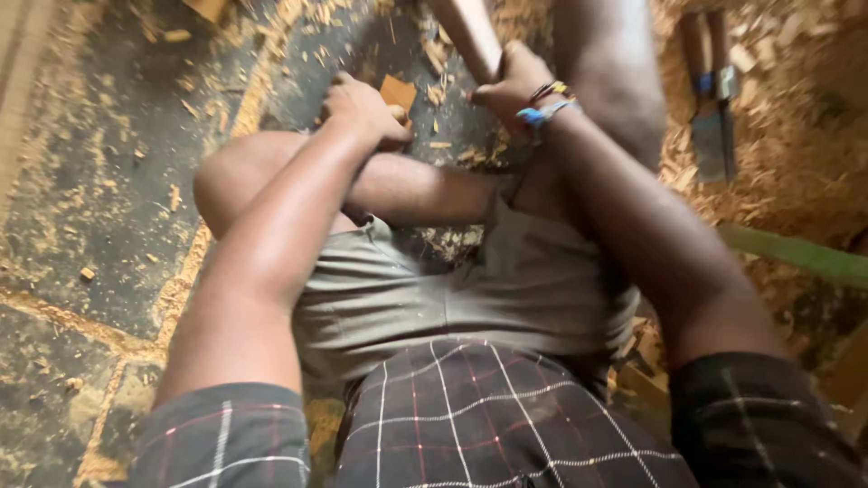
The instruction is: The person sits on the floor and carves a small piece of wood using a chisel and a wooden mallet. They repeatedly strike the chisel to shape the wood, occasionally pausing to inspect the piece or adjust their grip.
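I look down at my own lap; I sit on the floor with my legs folded. My left hand (366, 110) is closed around a small flat brown piece of wood (398, 90), held just above the floor. My right hand (514, 83), with bead bracelets on the wrist, grips a long pale wooden handle (470, 34) that runs up and out of the top of the view. What is at the handle's lower end is hidden by my hand.
Dark stone floor (99, 172) strewn with wood chips. A heap of shavings (796, 136) lies at the right with a flat metal chisel-like tool (712, 99) on it. A green bar (805, 255) crosses the right edge.
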